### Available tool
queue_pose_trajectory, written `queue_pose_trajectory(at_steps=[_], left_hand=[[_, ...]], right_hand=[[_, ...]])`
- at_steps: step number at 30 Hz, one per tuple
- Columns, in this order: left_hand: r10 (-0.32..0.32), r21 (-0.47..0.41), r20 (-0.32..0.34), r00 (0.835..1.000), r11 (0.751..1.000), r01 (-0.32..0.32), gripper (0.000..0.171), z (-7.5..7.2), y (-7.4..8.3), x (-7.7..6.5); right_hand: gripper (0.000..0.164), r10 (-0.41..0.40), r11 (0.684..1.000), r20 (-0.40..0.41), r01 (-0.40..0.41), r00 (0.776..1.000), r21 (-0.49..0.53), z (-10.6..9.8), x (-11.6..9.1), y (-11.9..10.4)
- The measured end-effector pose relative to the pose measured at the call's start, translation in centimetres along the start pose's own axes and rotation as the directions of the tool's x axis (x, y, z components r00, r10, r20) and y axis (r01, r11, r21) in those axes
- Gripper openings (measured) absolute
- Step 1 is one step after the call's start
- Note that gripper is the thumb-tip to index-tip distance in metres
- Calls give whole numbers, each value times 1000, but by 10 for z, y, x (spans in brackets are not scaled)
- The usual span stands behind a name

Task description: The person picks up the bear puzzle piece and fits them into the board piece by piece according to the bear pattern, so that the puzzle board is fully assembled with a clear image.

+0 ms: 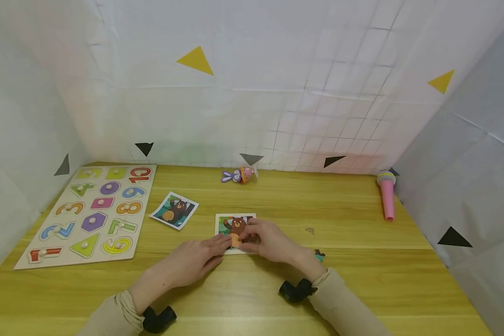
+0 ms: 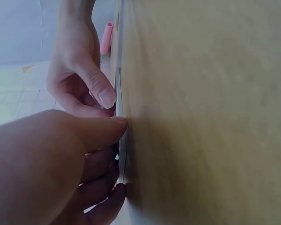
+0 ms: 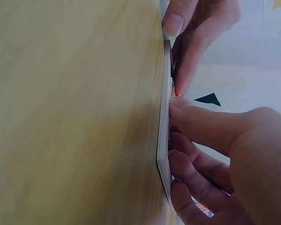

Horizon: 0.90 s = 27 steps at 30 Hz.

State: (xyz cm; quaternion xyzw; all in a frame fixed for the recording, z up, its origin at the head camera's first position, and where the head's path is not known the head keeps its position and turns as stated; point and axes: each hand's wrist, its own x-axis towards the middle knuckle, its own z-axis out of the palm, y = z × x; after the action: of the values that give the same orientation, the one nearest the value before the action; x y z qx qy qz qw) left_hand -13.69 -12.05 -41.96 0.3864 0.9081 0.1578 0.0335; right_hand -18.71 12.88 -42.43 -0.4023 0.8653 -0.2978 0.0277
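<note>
A small bear jigsaw puzzle (image 1: 224,223) in a pale tray (image 1: 235,215) lies on the wooden table in front of me. My left hand (image 1: 193,261) rests its fairly straight fingertips on the picture's lower left, its thumb at the tray's near edge. Over the right side is my right hand (image 1: 270,240), fingers bent, pinching a puzzle piece at the bear's belly; the hand mostly hides that piece. In the right wrist view, the right thumb (image 3: 201,119) and fingertips meet the tray's upper face. A loose puzzle piece (image 1: 319,255) with teal and brown shows beyond the right wrist.
A printed bear card (image 1: 179,211) lies left of the tray. Farther left is a wooden number-and-shape board (image 1: 144,205) with knobbed pieces. A bunny toy (image 1: 238,175) lies at the back, a pink toy microphone (image 1: 387,196) at the right edge. White sheets (image 1: 252,116) enclose the table.
</note>
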Motion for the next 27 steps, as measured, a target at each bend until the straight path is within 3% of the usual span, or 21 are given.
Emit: queue_pose_trajectory(at_steps=[9,17,27], left_hand=[[-31,3,44,999,1000,31,48,-1,3,0],[-45,-25,62,997,999,46,49,-2,2,1],[-30,8,54,998,1000,29,48,-3,7,0]], right_hand=[[10,11,1000,4,-11,1000,11,-1,0,0],[13,99,995,14,-99,995,22,-1,-1,0],[13,47,999,7,-47,999,15,-2,-1,0]])
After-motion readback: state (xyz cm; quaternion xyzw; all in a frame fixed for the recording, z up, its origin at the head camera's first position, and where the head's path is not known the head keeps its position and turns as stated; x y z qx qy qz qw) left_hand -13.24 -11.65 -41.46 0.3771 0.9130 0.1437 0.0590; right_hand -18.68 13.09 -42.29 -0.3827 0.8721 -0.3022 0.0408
